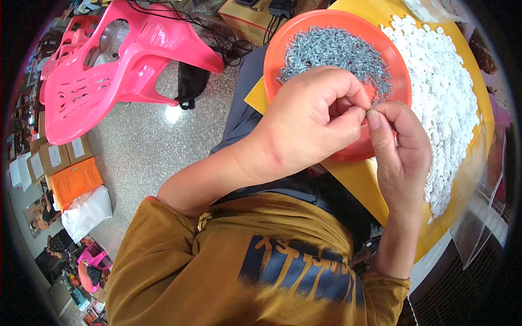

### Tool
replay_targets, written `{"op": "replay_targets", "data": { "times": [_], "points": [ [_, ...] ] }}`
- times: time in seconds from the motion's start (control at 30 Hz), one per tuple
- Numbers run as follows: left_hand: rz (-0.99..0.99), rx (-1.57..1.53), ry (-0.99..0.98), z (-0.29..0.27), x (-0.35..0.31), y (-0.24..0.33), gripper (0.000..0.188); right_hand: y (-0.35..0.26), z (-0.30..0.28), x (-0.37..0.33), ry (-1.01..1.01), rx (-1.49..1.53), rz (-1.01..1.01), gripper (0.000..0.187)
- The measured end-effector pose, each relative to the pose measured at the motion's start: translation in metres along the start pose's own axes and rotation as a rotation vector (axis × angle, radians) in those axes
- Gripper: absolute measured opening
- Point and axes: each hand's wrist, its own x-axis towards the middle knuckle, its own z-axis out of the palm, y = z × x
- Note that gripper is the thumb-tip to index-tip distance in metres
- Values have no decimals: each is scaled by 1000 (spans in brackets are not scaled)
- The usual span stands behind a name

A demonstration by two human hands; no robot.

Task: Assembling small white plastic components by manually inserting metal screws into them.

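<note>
My left hand (321, 111) and my right hand (403, 142) meet fingertip to fingertip, both pinched closed. Whatever sits between the tips is too small to make out. Beneath them is a round orange-red basin (401, 73), partly hidden by my hands. It holds a heap of small grey metal pieces (331, 49) that look like springs or screws. To the right, beside my right hand, small white plastic pieces (448, 98) lie in a wide pile on a yellow sheet or board (350, 176).
A pink plastic chair (87, 89) stands on the speckled floor at the upper left. Black cables (234, 51) trail near a cardboard box (244, 20). Boxes (79, 148), an orange package (79, 182) and a white bag (89, 212) are at the left. Clear plastic (478, 217) lies at the right.
</note>
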Motion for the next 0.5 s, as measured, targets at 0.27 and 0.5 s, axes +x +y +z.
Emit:
{"op": "replay_targets", "data": {
  "times": [0.27,0.5],
  "points": [
    [213,366,64,-2,1,-3,10,-4,3,4,24,-220,-141,6],
    [23,268,-3,-6,1,0,10,-2,1,5,-1,-488,-365,10]
  ]
}}
